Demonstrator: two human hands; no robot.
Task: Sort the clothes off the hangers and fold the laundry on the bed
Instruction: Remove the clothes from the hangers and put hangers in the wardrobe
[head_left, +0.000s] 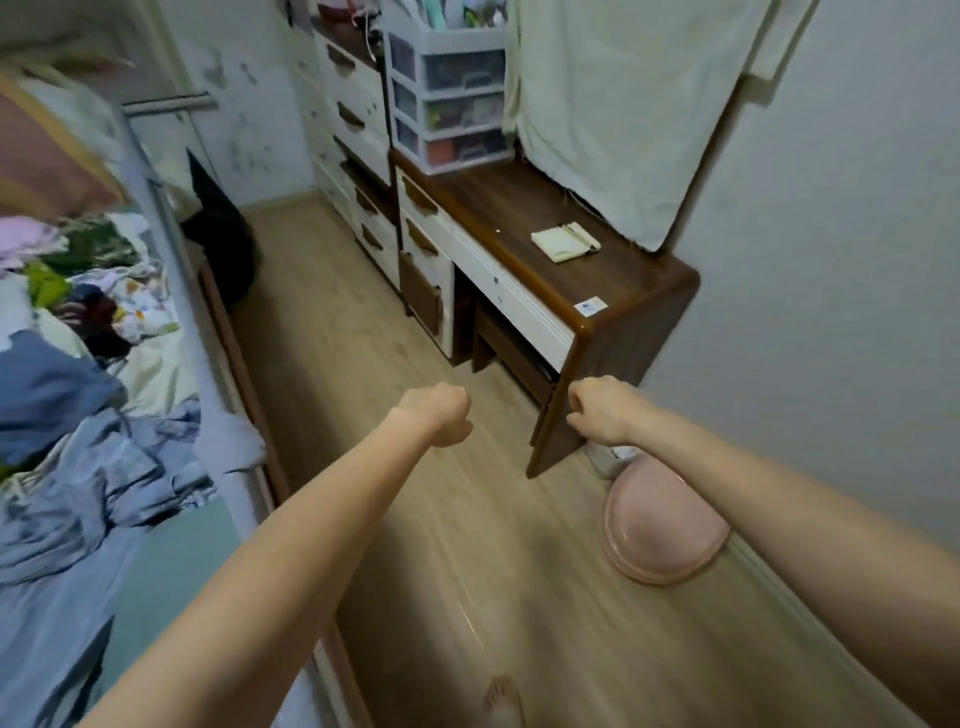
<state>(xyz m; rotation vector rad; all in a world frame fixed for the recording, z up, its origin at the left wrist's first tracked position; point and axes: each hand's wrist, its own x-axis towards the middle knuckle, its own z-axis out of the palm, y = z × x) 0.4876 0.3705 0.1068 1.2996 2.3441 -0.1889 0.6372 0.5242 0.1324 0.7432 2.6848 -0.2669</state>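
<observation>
left grip (441, 415) clenched, empty | right grip (597, 410) clenched, empty | laundry (78, 322) far left

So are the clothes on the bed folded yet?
Not folded. The clothes lie in a rumpled, mixed heap on the bed, and both fists, left hand and right hand, hold nothing.

- One head-worn view, wide-angle, looking forward and down along a wooden floor (415, 519) — bed (228, 447) at left, desk (597, 270) at right.
- Both forearms reach in from the bottom edge — close.
</observation>
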